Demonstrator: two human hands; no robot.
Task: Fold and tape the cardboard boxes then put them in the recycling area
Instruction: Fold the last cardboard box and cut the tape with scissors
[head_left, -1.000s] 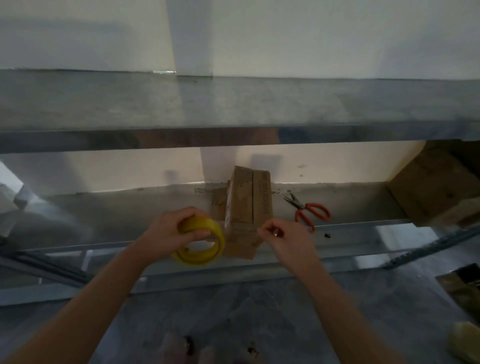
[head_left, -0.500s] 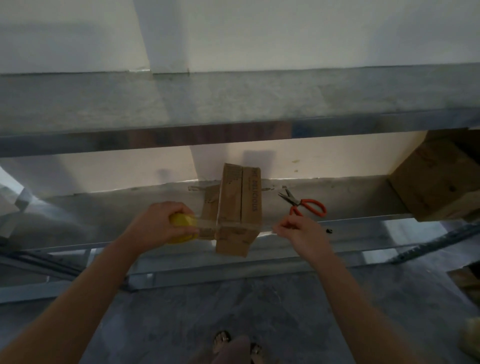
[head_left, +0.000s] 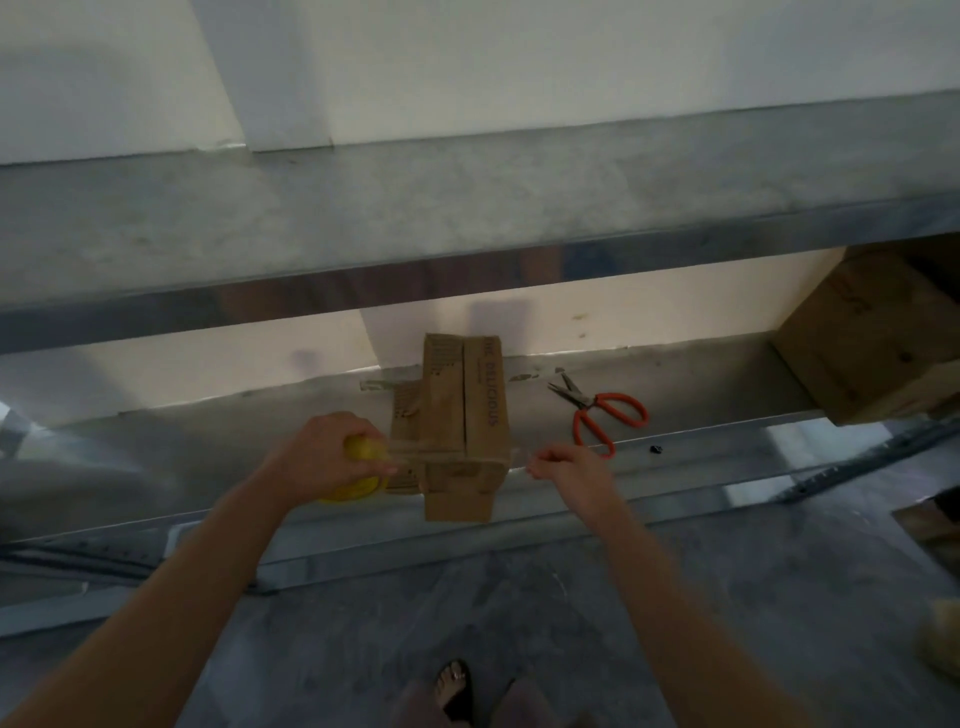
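A flattened, folded brown cardboard box (head_left: 467, 405) lies on the lower metal shelf (head_left: 701, 379), its near end sticking out over the shelf's front edge. My left hand (head_left: 324, 457) grips a yellow tape roll (head_left: 358, 486) just left of the box. A strip of clear tape (head_left: 457, 453) runs from the roll across the box's near end to my right hand (head_left: 569, 465), which pinches the free end just right of the box.
Red-handled scissors (head_left: 608, 413) lie on the shelf to the right of the box. A large cardboard box (head_left: 872, 338) fills the shelf's right end. An upper shelf (head_left: 467, 218) overhangs the work spot. My sandalled feet (head_left: 457, 686) stand on the grey floor below.
My hands have drawn apart, pulling tape out from the roll and stretching it across the box's near end. The roll has turned so my left hand covers most of it.
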